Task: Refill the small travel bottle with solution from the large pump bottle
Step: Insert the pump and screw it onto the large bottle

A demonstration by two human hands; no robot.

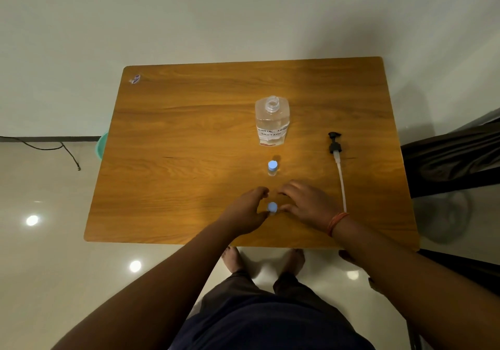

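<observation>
Standing upright between the two hands, near the front edge of the wooden tabletop (pixel 189 133), a small travel bottle (pixel 272 208) with a pale blue cap is presenting its long axis almost straight up toward the head camera, so that mostly the cap top is showing. The left hand (pixel 247 211) is flanking it on one side and the right hand (pixel 305 203) on the other, both about equally near; the fingers of each are curving loosely inward around the bottle, and the left thumb appears to be touching or nearly touching its base, though whether either hand is actually gripping it cannot be told from this view. A second small capped bottle (pixel 272 167) is standing just beyond the hands, farther from the person and on the same line. Beyond that again, well apart from the hands, the large clear solution bottle (pixel 272 122) is standing upright with its threaded neck open and a handwritten label facing the viewer; liquid is filling its lower part. Its removed pump head (pixel 335 144), with the long dip tube trailing toward the person, is lying flat on the tabletop to the right, the tube's near end passing close to the right wrist. Judging from this layout, the small bottle is awaiting uncapping, with the cap lying directly between the two hands' fingertips.
</observation>
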